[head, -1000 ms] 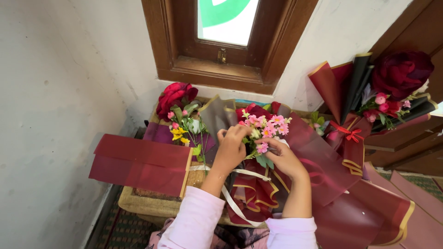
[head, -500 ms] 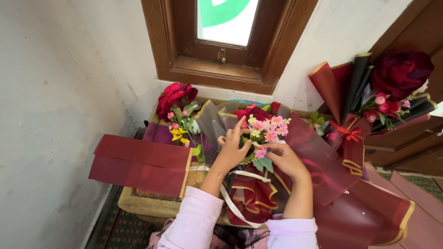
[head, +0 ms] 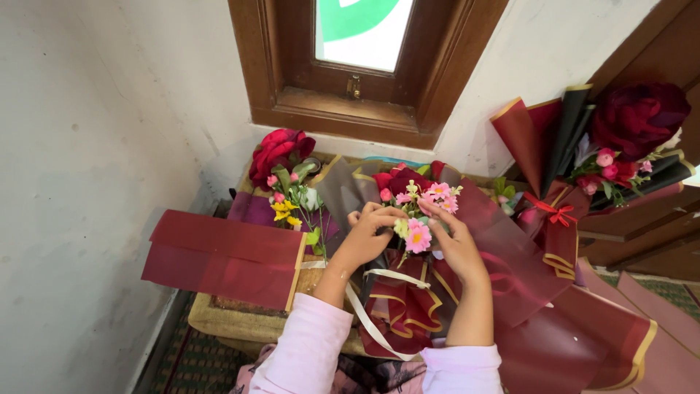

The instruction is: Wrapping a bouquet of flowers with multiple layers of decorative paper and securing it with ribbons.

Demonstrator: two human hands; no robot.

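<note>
My left hand (head: 367, 232) and right hand (head: 453, 244) close their fingers around the small flower bunch (head: 417, 211), which sits in dark red wrapping paper (head: 408, 306) on the woven table (head: 219, 321) below the window (head: 361, 44).

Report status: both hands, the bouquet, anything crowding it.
Left hand and right hand both on small flowers in the maroon-wrapped bouquet. Cream ribbon trailing loose. Folded maroon sheets lie left, finished bouquet right.

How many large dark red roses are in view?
3. One large dark red fabric rose lies left of the hands below the window, one sits in the bouquet under the fingers, one tops the finished bouquet at right. Wrapping may hide others.
</note>
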